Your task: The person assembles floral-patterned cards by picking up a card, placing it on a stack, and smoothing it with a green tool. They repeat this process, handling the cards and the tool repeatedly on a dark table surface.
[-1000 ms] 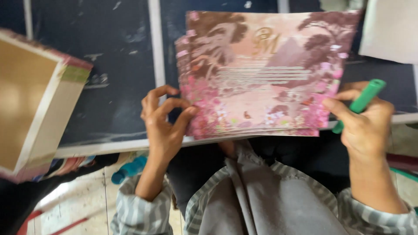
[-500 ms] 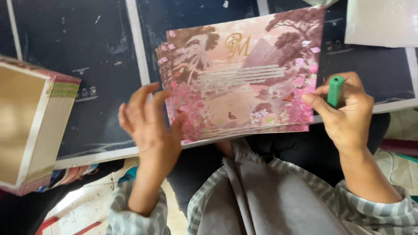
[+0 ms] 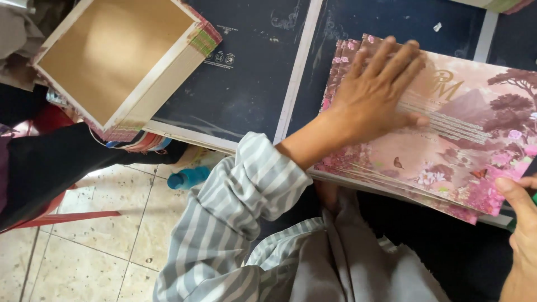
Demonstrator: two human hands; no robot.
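Note:
A stack of pink printed sheets (image 3: 458, 151), with trees, flowers and butterflies on them, lies on the dark work table (image 3: 246, 84). My left hand (image 3: 375, 95) rests flat on the stack's left part, fingers spread, palm down. My right hand (image 3: 520, 223) is at the lower right edge of the picture, its thumb touching the stack's near right corner. A sliver of a green object (image 3: 532, 198) shows beside that hand. My striped sleeve (image 3: 235, 223) crosses the lower middle.
An open brown cardboard box (image 3: 117, 61) with patterned edges sits at the table's left end. White strips (image 3: 296, 72) divide the dark table top. A blue bottle (image 3: 187, 178) lies on the tiled floor below. A person in dark clothes (image 3: 56, 162) sits at the left.
The view swung left and closer. My left hand went from gripping the stack's left edge to lying flat on top of it. The green marker in my right hand slid nearly out of view.

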